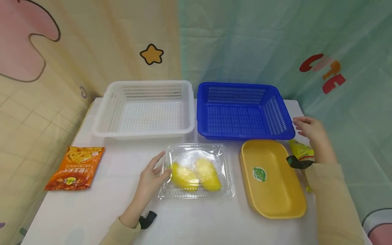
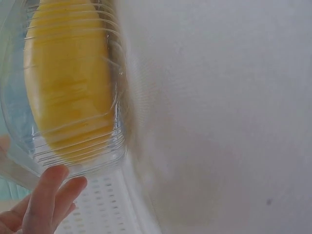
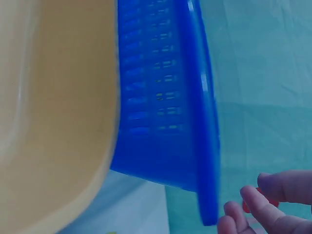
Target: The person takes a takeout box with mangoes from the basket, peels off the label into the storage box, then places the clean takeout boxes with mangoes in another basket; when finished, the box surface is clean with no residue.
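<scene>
A clear plastic clamshell box [image 1: 196, 195] lies on the table with two yellow, mango-like fruits [image 1: 185, 177] inside; its lid is down. At its left side is my left hand [image 1: 151, 180], thumb and fingers spread apart and touching the edge. In the left wrist view the fingertips [image 2: 53, 175] meet the ridged end of the box. My right hand [image 1: 310, 129] hovers with loosely bent fingers just off the right rim of the blue basket [image 1: 245, 136], holding nothing. Below that hand sits a yellow tub [image 1: 275, 183] with a green sticker.
A white basket [image 1: 144, 132] stands at the back left, beside the blue one. An orange snack bag [image 1: 76, 166] lies on the left of the table. Partly hidden behind the yellow tub and the right arm is a yellow-green packet [image 1: 298, 149].
</scene>
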Tool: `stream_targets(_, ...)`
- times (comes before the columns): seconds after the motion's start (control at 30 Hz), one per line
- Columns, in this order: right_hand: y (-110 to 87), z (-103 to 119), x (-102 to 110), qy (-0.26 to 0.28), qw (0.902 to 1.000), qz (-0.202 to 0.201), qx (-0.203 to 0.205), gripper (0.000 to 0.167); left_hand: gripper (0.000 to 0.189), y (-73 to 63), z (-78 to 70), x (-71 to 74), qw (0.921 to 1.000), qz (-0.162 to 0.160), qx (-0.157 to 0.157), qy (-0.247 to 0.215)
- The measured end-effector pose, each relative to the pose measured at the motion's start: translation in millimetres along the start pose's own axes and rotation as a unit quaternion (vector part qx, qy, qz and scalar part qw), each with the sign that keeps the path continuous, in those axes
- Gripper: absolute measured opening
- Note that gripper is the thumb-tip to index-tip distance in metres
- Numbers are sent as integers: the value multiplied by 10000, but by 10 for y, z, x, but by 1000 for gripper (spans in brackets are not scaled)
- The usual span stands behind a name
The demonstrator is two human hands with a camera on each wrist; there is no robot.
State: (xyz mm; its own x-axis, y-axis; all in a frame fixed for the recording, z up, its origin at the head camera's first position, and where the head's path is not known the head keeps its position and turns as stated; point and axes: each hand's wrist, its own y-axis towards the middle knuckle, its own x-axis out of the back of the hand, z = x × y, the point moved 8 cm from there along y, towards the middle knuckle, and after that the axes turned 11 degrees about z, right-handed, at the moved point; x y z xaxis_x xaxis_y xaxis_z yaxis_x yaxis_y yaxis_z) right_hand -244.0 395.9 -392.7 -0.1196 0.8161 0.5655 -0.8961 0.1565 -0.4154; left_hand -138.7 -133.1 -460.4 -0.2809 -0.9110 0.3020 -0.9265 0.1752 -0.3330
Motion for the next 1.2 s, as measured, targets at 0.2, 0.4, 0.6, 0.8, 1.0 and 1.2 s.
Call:
stream_targets(0.2,295,-268,-2,515,9978,-14,-410,70,68,-34,2,10,10000,-59,1,-48)
stream_targets(0.4,309,-339,-50,711,9960,-43,-544,69,65,-37,-22,29,9997,-171,-91,138)
stream_targets(0.6,306,-324,-71,839,9953,-9,-476,70,57,-108,-135,100,9988,-290,-379,72)
stream_targets(0.8,435,-499,-7,829,9948,-150,-581,70,49,-131,-474,185,9949,-224,-986,-58)
stream_targets(1.0,400,-453,-3,825,9939,-356,-639,66,46,34,-1145,254,9807,-375,-1916,-3)
stream_targets(1.2,447,-502,12,796,9931,-478,-719,64,44,595,-1800,217,9644,-488,-2595,-168)
